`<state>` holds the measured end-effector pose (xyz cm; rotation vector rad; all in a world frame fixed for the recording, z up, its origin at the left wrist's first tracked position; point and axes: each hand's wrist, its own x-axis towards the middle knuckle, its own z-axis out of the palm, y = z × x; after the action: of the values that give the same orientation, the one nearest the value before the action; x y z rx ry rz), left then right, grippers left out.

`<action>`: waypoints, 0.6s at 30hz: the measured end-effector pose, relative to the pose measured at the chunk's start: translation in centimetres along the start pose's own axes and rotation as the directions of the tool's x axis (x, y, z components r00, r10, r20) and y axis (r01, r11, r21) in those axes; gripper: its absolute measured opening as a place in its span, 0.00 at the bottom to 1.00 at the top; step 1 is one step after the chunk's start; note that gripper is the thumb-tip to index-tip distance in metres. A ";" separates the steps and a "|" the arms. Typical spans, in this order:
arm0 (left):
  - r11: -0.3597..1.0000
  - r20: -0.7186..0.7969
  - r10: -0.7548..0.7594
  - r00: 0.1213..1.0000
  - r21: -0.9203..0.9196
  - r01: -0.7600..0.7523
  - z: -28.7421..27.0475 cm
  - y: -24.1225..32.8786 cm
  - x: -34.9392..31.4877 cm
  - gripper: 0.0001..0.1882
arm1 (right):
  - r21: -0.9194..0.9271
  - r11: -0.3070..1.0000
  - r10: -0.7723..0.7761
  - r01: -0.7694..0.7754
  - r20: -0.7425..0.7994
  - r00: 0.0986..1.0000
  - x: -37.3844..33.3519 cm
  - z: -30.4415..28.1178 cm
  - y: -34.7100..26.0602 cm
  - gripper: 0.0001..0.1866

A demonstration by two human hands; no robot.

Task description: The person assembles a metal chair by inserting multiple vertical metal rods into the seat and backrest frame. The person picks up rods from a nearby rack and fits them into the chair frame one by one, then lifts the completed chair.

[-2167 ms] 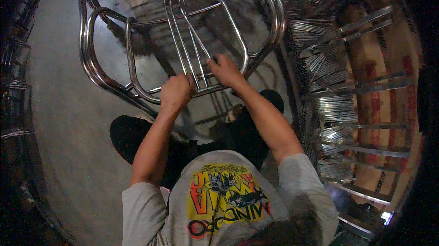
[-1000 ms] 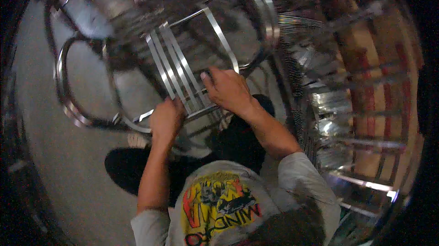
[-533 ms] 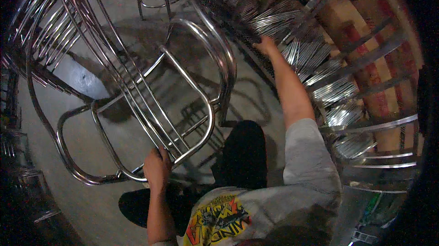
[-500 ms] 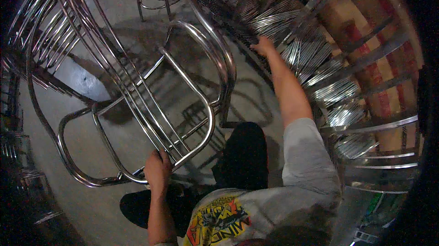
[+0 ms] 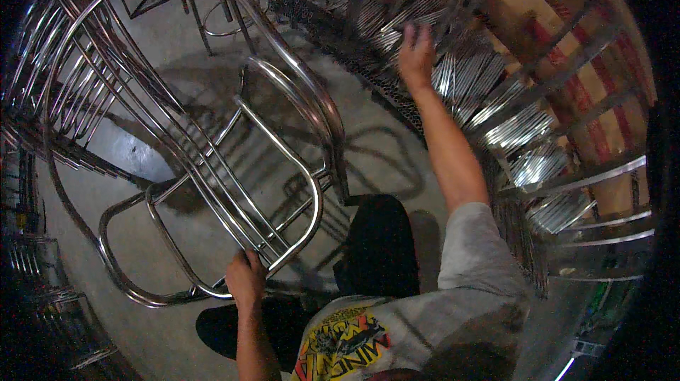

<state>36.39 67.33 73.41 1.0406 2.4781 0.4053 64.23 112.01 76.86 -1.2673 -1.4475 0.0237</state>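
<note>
A shiny bent-tube metal chair frame [image 5: 312, 193] with long parallel slats and looped arms stands tilted in front of me on the left. My left hand [image 5: 246, 278] is closed around the near edge of its seat frame, where the slats end. Out to the right, my right hand [image 5: 416, 58] is raised with its fingers stretched out, and I see nothing held in it. Nearest to that hand are bundles of thin bright metal rods [image 5: 464, 76] in a rack. A dark row of tube ends [image 5: 397, 101] runs below it.
Similar slatted metal frames [image 5: 78, 90] are stacked at the far left. Stool-like legs with a ring [image 5: 237, 23] stand at the back. Rack bars [image 5: 559, 83] and cardboard boxes [image 5: 602, 104] line the right side. Grey concrete floor [image 5: 375, 143] lies between.
My right hand has moved up and slightly right, away from the dark tube ends toward the rods. The chair frame has shifted slightly left in view, with my left hand still on it.
</note>
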 end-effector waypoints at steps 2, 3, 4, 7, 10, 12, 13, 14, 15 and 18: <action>1.000 0.003 0.006 1.000 0.001 -0.006 -0.7 -0.8 -2.2 0.21 | 0.408 0.912 0.093 -0.024 -0.149 0.984 2.5 -5.1 -5.6 0.17; 0.999 -0.004 0.023 1.000 0.029 -0.023 -1.0 -1.1 -3.3 0.22 | 0.652 0.751 0.230 -0.106 -0.108 0.967 3.9 -8.0 -8.5 0.20; 0.997 -0.042 0.059 0.997 0.056 -0.057 -1.3 -1.6 -4.4 0.22 | 0.737 0.674 0.238 -0.056 -0.145 0.960 4.5 -11.1 -11.4 0.20; 0.985 0.036 0.082 0.996 0.150 -0.087 -2.3 -4.1 -7.2 0.23 | 0.896 0.441 0.210 -0.060 -0.037 0.977 3.5 -20.9 -20.2 0.19; 0.996 -0.034 0.019 0.999 -0.085 -0.022 -4.6 -7.6 -8.4 0.22 | 0.957 -0.106 -0.182 -0.271 0.249 0.951 -3.6 -28.1 -29.4 0.17; 0.972 -0.289 0.158 0.944 -0.121 -0.200 -7.6 -9.8 -9.3 0.27 | 0.943 -0.113 -0.330 -0.313 0.262 0.907 -9.8 -31.5 -35.1 0.16; 0.907 -0.352 0.181 0.919 -0.301 -0.294 -9.4 -10.4 -9.7 0.29 | 0.939 -0.118 -0.391 -0.324 0.256 0.884 -12.6 -33.3 -37.6 0.15; 0.845 -0.370 0.252 0.894 -0.366 -0.389 -11.3 -10.4 -10.1 0.28 | 0.936 -0.118 -0.458 -0.330 0.244 0.855 -15.3 -34.9 -39.7 0.15; 0.824 -0.399 0.249 0.882 -0.391 -0.410 -13.1 -10.1 -10.8 0.28 | 0.932 -0.133 -0.522 -0.338 0.224 0.823 -17.5 -36.4 -41.4 0.15; 0.634 -0.639 0.332 0.694 -0.394 -0.666 -19.0 -8.6 -11.1 0.33 | 0.922 -0.187 -0.669 -0.340 0.133 0.731 -22.8 -40.2 -44.8 0.14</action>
<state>28.98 51.48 89.30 1.4743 2.0810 1.7567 58.22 53.57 103.11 0.5665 -1.4431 1.3590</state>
